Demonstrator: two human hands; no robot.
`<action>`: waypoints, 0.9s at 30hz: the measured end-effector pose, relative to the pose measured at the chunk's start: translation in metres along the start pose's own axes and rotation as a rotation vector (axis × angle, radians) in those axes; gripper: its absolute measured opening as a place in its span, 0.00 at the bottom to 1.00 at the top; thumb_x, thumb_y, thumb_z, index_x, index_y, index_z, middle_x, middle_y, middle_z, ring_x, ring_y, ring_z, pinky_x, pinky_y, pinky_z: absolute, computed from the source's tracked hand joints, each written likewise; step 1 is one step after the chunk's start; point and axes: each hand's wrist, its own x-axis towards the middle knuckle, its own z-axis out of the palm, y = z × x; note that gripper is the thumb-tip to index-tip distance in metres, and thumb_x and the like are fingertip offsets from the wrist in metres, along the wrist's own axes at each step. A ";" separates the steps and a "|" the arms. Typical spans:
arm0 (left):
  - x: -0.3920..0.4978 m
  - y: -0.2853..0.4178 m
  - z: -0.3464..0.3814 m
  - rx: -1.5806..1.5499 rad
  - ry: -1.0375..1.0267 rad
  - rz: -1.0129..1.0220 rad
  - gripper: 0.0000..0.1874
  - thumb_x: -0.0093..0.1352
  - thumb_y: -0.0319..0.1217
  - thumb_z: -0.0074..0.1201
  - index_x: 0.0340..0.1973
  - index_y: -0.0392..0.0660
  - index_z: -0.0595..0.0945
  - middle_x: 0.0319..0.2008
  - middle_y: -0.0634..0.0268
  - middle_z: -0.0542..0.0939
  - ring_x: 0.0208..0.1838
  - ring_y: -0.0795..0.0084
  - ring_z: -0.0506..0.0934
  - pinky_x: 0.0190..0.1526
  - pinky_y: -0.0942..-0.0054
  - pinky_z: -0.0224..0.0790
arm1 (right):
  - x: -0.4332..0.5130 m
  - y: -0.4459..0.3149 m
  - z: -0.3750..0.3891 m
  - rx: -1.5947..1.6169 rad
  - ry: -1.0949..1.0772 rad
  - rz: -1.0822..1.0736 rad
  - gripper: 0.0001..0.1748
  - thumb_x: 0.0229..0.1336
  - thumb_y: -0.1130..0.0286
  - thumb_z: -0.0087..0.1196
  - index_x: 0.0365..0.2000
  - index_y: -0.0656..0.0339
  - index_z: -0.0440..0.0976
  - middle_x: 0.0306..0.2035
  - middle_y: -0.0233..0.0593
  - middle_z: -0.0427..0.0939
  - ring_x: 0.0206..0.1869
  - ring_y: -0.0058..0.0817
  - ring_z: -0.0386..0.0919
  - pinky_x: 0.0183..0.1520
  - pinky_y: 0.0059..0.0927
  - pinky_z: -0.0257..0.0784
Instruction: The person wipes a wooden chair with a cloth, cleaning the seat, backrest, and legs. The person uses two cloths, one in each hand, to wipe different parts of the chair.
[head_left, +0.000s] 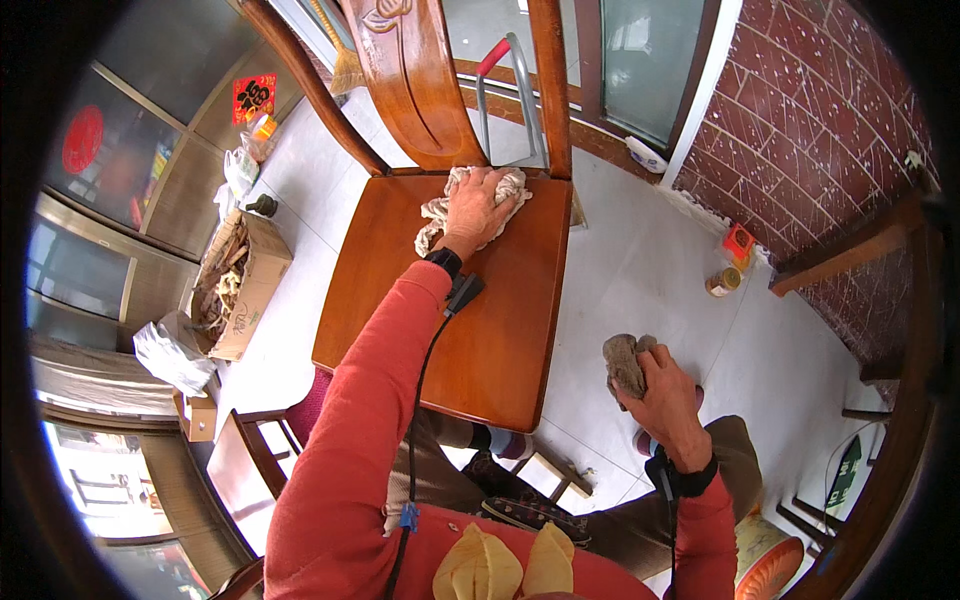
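Observation:
A wooden chair with a reddish-brown seat (480, 345) and a carved back splat (409, 82) stands before me. My left hand (476, 206) presses a crumpled whitish cloth (435, 217) onto the rear of the seat, close to the foot of the splat. To the right of the chair, above the floor, my right hand (664, 397) grips a bunched grey-brown cloth (624, 364). Both wrists carry black bands with cables.
At left a cardboard box (259, 281) holds wood scraps, with plastic bags (172, 356) beside it. A metal frame with a red grip (493, 56) stands behind the chair. A jar (722, 282) sits near the brick-patterned wall (795, 127).

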 end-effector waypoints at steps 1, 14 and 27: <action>0.001 -0.004 0.003 -0.021 -0.001 0.001 0.23 0.68 0.42 0.55 0.56 0.46 0.76 0.53 0.51 0.75 0.56 0.48 0.71 0.58 0.54 0.63 | 0.001 0.000 0.000 0.003 0.003 -0.011 0.23 0.47 0.65 0.67 0.40 0.66 0.72 0.42 0.51 0.71 0.40 0.51 0.75 0.41 0.47 0.73; -0.020 -0.166 -0.044 0.213 0.059 -0.528 0.28 0.67 0.54 0.53 0.56 0.51 0.75 0.55 0.53 0.75 0.59 0.48 0.71 0.58 0.47 0.63 | -0.004 0.004 0.002 -0.022 0.011 0.033 0.22 0.48 0.63 0.67 0.40 0.65 0.73 0.40 0.47 0.73 0.40 0.48 0.76 0.39 0.45 0.73; -0.149 -0.128 -0.109 0.186 0.012 -0.418 0.30 0.69 0.48 0.53 0.62 0.47 0.70 0.58 0.45 0.71 0.62 0.41 0.67 0.62 0.50 0.59 | 0.000 -0.001 0.003 -0.008 -0.034 -0.008 0.23 0.48 0.63 0.66 0.41 0.65 0.72 0.42 0.49 0.72 0.42 0.51 0.75 0.41 0.47 0.73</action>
